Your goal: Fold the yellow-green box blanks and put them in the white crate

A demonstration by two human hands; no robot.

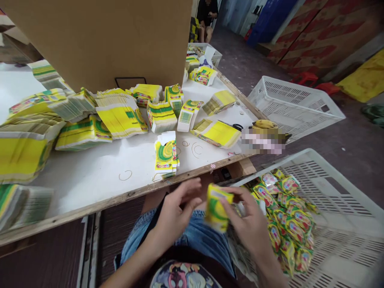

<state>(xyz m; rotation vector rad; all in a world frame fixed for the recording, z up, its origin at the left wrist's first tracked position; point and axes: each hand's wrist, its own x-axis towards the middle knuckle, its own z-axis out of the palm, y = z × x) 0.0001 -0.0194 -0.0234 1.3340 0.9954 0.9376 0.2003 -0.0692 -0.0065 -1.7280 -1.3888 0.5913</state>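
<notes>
Yellow-green carton [218, 212], long axis pointing toward the table [90, 170], pinched in right hand [248, 216], left hand [179, 205] loosely cupped beside it.

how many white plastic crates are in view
3: the near crate by the right hand, holding wrapped packets; the middle crate beyond the bananas; the far crate, partly behind the cardboard box. Others may be hidden.

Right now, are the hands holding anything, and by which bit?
The right hand holds a yellow-and-green carton by its picture-right edge, thumb across the front; the left hand looks empty.
</notes>
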